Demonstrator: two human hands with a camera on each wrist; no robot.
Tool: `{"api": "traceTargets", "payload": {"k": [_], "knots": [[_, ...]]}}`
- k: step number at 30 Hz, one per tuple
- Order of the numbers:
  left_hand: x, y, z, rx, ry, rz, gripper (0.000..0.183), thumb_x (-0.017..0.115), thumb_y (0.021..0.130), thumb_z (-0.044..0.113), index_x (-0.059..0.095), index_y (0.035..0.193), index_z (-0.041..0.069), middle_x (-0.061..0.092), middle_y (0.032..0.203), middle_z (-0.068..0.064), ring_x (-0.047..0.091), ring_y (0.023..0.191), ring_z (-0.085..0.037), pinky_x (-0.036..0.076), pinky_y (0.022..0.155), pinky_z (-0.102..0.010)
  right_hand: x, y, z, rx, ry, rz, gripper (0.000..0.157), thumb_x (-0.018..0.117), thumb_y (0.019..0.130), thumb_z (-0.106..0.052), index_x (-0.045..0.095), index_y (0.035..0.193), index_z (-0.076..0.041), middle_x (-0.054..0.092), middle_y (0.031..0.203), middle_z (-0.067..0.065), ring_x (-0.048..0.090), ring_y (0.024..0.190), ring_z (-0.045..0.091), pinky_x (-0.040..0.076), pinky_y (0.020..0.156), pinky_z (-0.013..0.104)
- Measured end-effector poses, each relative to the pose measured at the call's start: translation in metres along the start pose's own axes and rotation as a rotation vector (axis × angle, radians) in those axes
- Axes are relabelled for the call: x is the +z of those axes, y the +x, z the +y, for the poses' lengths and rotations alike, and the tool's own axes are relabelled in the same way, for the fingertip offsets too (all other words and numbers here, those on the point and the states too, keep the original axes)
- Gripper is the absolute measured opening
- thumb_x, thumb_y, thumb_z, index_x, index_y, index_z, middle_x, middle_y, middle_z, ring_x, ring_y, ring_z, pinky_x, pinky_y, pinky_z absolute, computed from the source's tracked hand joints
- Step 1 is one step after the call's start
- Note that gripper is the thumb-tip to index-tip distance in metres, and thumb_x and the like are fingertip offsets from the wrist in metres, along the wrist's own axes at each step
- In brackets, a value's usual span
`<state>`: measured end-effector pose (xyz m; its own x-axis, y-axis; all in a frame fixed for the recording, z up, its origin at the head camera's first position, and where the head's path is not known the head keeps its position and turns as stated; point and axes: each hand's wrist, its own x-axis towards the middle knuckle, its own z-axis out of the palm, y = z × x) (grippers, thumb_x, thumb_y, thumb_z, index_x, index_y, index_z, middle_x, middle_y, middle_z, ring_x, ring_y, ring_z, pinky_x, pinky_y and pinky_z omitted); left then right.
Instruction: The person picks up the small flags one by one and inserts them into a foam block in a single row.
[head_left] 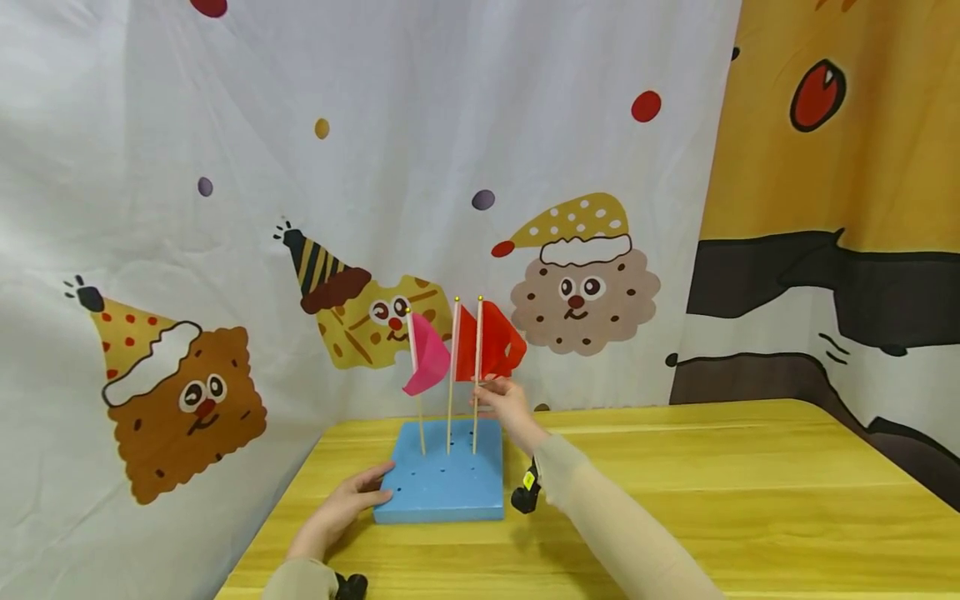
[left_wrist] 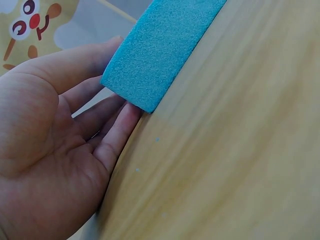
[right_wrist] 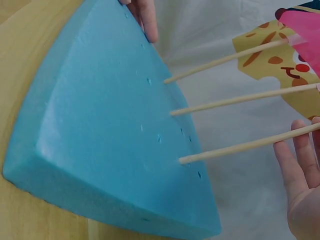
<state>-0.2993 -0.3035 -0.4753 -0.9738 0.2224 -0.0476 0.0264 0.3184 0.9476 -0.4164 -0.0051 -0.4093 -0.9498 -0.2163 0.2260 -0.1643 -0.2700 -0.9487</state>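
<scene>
A thick blue foam block (head_left: pixel 450 492) with small slits in its top lies on the table, three small flags standing in it. The left one is a pink flag (head_left: pixel 429 357), tilted slightly; a red flag (head_left: pixel 465 343) stands in the middle. On the right is another red flag (head_left: pixel 501 342), its wooden stick (right_wrist: pixel 235 147) pinched by my right hand (head_left: pixel 510 407) just below the cloth. With fairly straight fingers, my left hand (head_left: pixel 341 507) rests against the block's left edge. Its little finger touches the lower corner in the left wrist view.
The wooden table (head_left: pixel 675 492) extends far to the right. Behind it hangs a white curtain (head_left: pixel 420 167) printed with cartoon biscuits, and a brown and yellow patterned section (head_left: pixel 885 183) hangs at the right. A black wrist device (head_left: pixel 525 492) is by my right sleeve.
</scene>
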Motion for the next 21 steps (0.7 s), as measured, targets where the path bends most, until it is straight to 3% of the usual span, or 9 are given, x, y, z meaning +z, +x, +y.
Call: {"api": "traceTargets", "payload": {"k": [5,14,21], "knots": [[0.0013,0.0003,0.0008,-0.003,0.0,0.017,0.065,0.067,0.093,0.025,0.039,0.149,0.004,0.028,0.152,-0.026,0.025,0.138,-0.048,0.027,0.108,-0.06,0.0018,-0.0004,0.0023,-0.021,-0.021,-0.006,0.003,0.06,0.094,-0.001,0.06,0.096,0.0,0.069,0.105,0.014,0.066,0.095,0.04,0.054,0.083,0.052],[0.0023,-0.0008,-0.0002,0.003,0.005,0.027,0.065,0.067,0.094,0.023,0.039,0.148,0.002,0.03,0.152,-0.027,0.026,0.137,-0.048,0.029,0.107,-0.059,-0.0012,-0.002,0.0023,-0.02,0.012,0.025,0.012,0.064,0.093,-0.004,0.062,0.104,0.0,0.068,0.095,0.008,0.063,0.1,0.044,0.057,0.079,0.044],[0.001,-0.0007,0.0004,0.002,0.01,0.025,0.064,0.066,0.094,0.024,0.039,0.148,0.003,0.03,0.152,-0.026,0.028,0.137,-0.047,0.03,0.107,-0.059,-0.0051,-0.0012,0.0037,-0.001,-0.023,0.021,0.025,0.067,0.093,-0.012,0.062,0.112,0.004,0.067,0.109,0.019,0.065,0.101,0.04,0.055,0.084,0.045]]}}
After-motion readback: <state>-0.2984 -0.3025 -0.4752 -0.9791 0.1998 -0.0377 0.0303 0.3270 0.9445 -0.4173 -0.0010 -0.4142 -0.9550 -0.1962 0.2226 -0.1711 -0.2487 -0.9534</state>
